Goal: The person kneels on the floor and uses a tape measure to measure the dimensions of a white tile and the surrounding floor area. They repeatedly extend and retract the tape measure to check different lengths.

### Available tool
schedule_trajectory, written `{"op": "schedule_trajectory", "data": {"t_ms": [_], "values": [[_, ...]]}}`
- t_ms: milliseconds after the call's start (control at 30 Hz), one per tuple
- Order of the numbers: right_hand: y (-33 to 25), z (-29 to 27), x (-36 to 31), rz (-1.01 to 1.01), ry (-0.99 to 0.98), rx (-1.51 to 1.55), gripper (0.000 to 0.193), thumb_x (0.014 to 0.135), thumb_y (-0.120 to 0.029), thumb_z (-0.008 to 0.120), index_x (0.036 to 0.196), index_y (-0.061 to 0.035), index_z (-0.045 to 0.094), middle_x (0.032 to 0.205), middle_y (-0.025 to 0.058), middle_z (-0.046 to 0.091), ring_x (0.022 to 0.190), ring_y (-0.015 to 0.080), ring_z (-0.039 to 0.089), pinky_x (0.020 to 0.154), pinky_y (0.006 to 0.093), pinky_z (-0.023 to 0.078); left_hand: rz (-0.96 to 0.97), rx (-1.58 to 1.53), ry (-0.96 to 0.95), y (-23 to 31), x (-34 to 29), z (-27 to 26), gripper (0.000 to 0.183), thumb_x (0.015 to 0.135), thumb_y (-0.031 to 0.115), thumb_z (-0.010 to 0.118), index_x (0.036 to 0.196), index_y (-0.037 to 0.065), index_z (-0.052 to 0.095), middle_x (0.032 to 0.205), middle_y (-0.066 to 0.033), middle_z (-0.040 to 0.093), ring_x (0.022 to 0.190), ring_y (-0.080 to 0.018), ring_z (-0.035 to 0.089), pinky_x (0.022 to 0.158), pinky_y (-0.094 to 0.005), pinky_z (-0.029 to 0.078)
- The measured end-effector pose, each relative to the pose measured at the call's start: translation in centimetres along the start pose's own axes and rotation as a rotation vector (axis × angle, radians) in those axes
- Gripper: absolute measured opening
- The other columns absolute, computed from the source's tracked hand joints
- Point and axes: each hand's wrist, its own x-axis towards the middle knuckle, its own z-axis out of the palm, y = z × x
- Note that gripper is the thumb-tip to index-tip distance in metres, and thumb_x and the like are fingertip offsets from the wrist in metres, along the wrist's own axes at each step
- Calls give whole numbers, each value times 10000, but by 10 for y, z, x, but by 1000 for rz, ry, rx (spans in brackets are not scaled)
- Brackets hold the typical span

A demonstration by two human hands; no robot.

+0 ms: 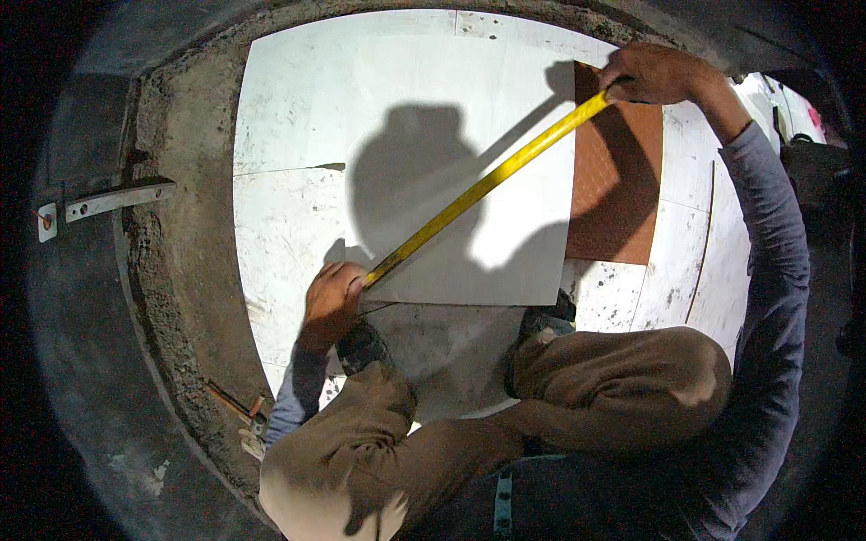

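Observation:
A yellow measuring tape (487, 183) is stretched diagonally over a large pale tile (532, 117), from its near left corner toward the upper right. My left hand (334, 302) is closed on the tape's near end, at the tile's near left corner. Up at the far right, my right hand (651, 74) grips the other end, above a reddish-brown patterned tile (631, 140) that lies beside the pale one. Whether a tape case sits inside either hand is hidden by the fingers. Shadows of my head and arms fall across the tiles.
White, dirt-spotted floor tiles (289, 216) surround the pale tile. Along the left runs a rough strip of bare ground (189, 261) beside a dark wall with a metal strip (122, 200). An orange-handled tool (233, 401) lies at lower left. My bent legs (622, 379) are close in front.

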Motion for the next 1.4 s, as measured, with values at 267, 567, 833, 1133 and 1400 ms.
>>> {"op": "schedule_trajectory", "data": {"t_ms": [267, 567, 833, 1133, 1400], "values": [[61, 41, -46, 225, 34, -159, 282, 1028, -329, 652, 1104, -78, 754, 1041, 142, 733, 1029, 310, 702, 947, 436, 554, 71, 4, 68, 8, -9, 13, 173, 1036, 105, 582, 1079, -43, 660, 1021, -213, 675, 1005, -420, 654, 891, -489, 537], [50, 87, -81, 375, -105, 174, 578, 942, -538, 735, 1191, -16, 742, 1136, 170, 702, 1073, 296, 678, 993, 410, 530, -393, -460, -43, -19, 17, 0, 238, 1084, 287, 593, 1026, 62, 646, 911, -9, 638, 841, -116, 608, 779, -301, 497], [4, 163, -78, 264, -388, 422, 566, 1006, -568, 623, 1116, -35, 779, 948, 140, 764, 849, 252, 678, 866, 418, 538, -424, -520, -69, 6, 41, 14, 216, 1052, 251, 661, 1054, 36, 675, 942, -37, 635, 771, -119, 601, 705, -296, 495], [-106, 243, -83, 150, -303, 418, 345, 1098, -315, 483, 1297, -127, 692, 1268, 101, 705, 1143, 355, 670, 1069, 507, 502, 57, -274, -24, 36, 84, 58, 199, 1020, 207, 680, 1016, 10, 708, 987, -92, 619, 863, -191, 623, 793, -336, 503], [-133, 286, -63, 43, 216, 591, 267, 1004, -139, 643, 1256, -62, 690, 1176, 134, 676, 1179, 350, 600, 1040, 476, 485, -6, -211, -70, 24, 95, 54, 176, 998, 189, 672, 997, 15, 703, 939, -123, 640, 858, -273, 631, 788, -368, 503]]}}
